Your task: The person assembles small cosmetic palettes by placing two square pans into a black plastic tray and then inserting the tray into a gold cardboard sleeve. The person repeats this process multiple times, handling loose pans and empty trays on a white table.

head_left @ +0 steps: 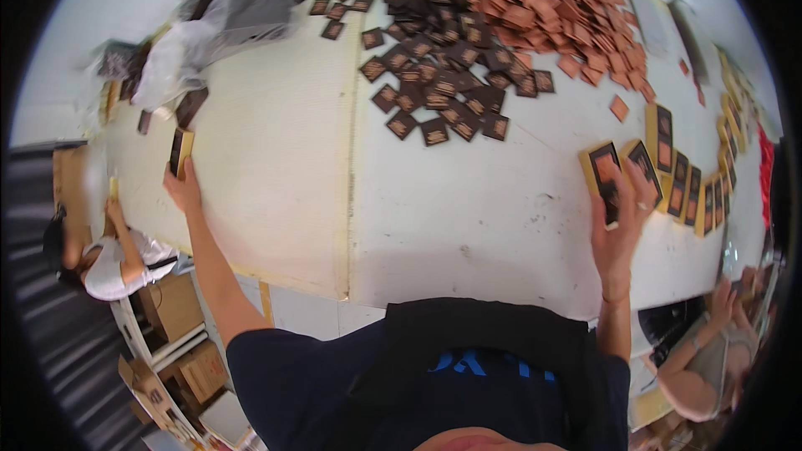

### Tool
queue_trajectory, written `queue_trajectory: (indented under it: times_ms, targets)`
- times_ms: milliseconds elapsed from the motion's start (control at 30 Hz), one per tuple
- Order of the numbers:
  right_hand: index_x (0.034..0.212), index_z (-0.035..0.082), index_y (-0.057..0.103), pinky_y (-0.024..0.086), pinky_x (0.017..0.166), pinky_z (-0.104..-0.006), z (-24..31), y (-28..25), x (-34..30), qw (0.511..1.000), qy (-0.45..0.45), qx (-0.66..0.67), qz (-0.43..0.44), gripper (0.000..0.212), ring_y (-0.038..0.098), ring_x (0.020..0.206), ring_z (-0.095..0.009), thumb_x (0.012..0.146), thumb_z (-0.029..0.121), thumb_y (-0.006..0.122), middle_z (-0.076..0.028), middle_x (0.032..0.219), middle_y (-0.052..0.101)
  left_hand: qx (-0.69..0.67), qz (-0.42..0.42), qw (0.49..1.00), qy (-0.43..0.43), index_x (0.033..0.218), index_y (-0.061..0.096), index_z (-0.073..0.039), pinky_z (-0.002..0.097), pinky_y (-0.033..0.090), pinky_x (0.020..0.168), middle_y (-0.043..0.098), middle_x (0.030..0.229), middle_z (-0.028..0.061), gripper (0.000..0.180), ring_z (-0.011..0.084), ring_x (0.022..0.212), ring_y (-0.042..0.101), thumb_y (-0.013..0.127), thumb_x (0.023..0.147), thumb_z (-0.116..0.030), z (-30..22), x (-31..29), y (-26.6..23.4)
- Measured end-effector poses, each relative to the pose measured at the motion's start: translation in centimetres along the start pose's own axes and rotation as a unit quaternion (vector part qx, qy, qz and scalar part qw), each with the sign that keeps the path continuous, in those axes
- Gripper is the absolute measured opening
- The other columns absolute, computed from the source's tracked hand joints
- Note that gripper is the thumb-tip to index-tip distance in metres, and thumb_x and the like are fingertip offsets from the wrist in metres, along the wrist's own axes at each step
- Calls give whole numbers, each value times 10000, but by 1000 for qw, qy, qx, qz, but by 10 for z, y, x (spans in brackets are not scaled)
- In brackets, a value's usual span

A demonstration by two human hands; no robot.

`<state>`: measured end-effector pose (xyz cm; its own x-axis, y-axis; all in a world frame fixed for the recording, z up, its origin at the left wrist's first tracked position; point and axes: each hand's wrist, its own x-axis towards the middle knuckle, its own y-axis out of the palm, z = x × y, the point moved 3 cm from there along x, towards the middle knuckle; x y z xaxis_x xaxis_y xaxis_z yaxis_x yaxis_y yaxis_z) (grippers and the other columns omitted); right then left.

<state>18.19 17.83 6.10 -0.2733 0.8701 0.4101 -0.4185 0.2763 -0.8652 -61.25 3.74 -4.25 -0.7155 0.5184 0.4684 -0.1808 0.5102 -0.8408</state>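
Out to the left, my left hand has its fingers closed around the near end of a small gold-edged black box. On the right, my right hand grips a similar gold-sided box, whose top shows dark and brown squares. A second gold box stands tilted against its right side, partly under my fingers. Beyond my hands, a spread of dark square packets covers the middle of the white table. Behind it to the right lies a heap of copper-brown square packets.
More gold boxes form a bent row along the right. Clear plastic bags with dark contents lie at the far left. One person works at the left end, another at the right. Cardboard boxes sit on shelving at lower left.
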Motion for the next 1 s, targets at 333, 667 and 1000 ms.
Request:
queue_trajectory:
  times_ms: [333,667,1000]
  targets:
    - [1091,35,604,482,831,-383,48,103,76,976,-74,184,90,319,579,954,-287,804,85,735,-114,1047,609,-347,217,898,161,1374,493,-12,421,304,1154,483,1392,153,685,307,1349,412,762,744,-15,-225,-219,-89]
    - [938,52,661,571,741,-314,92,53,34,854,-159,451,206,239,683,887,-245,758,-105,670,-80,995,682,-389,393,734,395,1279,607,-110,421,411,1028,587,1271,79,707,313,1198,526,871,624,-125,-381,-277,-106]
    - [1028,47,693,548,849,-382,80,67,12,877,-379,249,159,360,628,1082,-283,672,-4,683,-70,1188,648,-413,377,726,401,1254,622,-127,430,434,1030,578,1287,58,705,305,1192,528,893,604,-170,-399,-291,-95]
